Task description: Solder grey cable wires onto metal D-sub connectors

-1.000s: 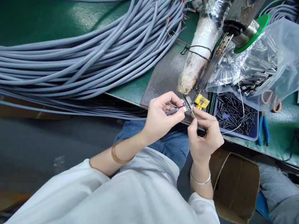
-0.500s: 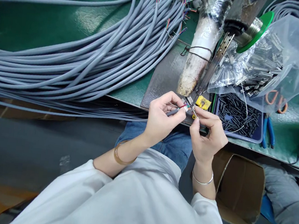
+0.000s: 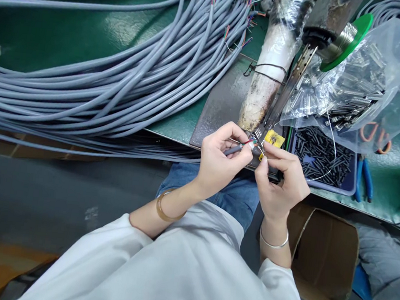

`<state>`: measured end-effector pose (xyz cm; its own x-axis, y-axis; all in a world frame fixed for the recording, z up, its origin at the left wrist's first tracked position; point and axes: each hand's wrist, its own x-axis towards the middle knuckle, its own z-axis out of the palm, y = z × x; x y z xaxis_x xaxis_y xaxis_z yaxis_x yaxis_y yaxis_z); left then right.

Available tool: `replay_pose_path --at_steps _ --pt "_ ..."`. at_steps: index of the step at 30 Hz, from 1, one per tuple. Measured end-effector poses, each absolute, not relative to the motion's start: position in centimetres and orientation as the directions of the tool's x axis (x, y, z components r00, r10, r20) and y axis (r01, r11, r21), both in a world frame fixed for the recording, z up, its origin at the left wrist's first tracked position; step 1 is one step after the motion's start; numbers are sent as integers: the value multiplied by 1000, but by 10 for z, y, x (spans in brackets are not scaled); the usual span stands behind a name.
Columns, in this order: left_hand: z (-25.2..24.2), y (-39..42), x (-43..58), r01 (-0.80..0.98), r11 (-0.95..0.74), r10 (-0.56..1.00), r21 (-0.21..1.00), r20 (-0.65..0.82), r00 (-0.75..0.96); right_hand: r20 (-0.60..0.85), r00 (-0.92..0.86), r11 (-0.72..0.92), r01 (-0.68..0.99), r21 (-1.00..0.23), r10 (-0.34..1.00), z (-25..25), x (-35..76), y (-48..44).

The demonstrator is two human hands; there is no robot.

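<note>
My left hand (image 3: 222,160) pinches the stripped end of a grey cable (image 3: 233,149), whose thin coloured wires fan out towards a small metal connector (image 3: 257,136). In my right hand (image 3: 283,176), thumb and forefinger are closed on a thin strand of solder wire (image 3: 334,153). That strand runs from a spool with a green flange (image 3: 349,44). Both hands meet at the connector, right below the down-pointing soldering iron (image 3: 294,79). The iron's very tip is hard to make out among the wires. A yellow piece (image 3: 274,138) lies just behind my right fingertips.
Many grey cables (image 3: 139,75) cover the bench at left. A wrapped white tube (image 3: 265,80) comes down beside the iron. At right are a tray of black sleeves (image 3: 352,184), a plastic bag of metal connectors (image 3: 359,86), blue-handled pliers (image 3: 365,181) and orange-handled scissors (image 3: 368,130).
The whole view has shifted slightly, so things appear a little further right. Both hands keep their grip at the connector, with hardly any movement between them.
</note>
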<state>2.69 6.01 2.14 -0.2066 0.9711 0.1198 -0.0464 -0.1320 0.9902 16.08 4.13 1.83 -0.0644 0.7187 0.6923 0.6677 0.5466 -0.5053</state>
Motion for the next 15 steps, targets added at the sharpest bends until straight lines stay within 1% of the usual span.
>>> replay_pose_path --at_steps 4,9,11,15 --pt "24 60 26 -39 -155 965 987 142 -221 718 -99 557 706 -437 689 22 160 41" --pt "22 59 24 -45 -104 978 994 93 -188 731 -190 578 750 -323 655 17 162 38" --pt "20 58 23 -58 -98 981 994 87 -175 729 -186 580 743 -334 659 15 162 37" --pt "19 57 22 -98 -82 987 992 67 -148 690 -110 544 706 -453 716 17 162 35"
